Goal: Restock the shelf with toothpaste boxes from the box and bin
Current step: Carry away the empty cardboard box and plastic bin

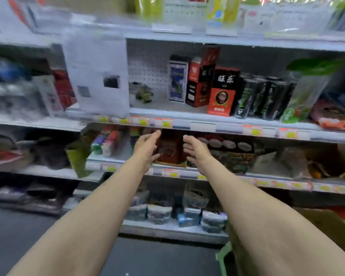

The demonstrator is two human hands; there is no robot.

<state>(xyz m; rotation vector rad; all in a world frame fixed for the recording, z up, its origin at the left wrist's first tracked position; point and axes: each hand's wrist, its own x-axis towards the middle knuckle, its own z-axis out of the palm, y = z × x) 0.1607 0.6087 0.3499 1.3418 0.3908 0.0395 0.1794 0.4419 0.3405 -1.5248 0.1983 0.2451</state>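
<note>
Two hands: left hand [145,148] and right hand [193,149] both reach toward the middle shelf [187,171], palms facing each other, fingers spread and relaxed, holding nothing.
Toothpaste boxes: none in either hand; upright red-and-white cartons [108,143] at the left of that shelf may be toothpaste, too blurred to confirm.
Between the hands: dark red-brown box [168,149] stands on the shelf; the hands flank it, contact cannot be told.
Supply: brown cardboard box [323,222] at lower right, contents hidden; green bin [225,257] edge below it, mostly out of frame.
Shelf above: red and black cartons [221,92], dark cans [261,96], green packet [305,90]; bare patch at its left by the pegboard.
Step in hand: judged as tidying or squaring stock on the shelf, between placements.
Next move calls for: turning down and right to the cardboard box or bin, gripping fresh boxes, then finding the toothpaste slot.
Risk: nudging neighbouring stock off the shelf lip.
</note>
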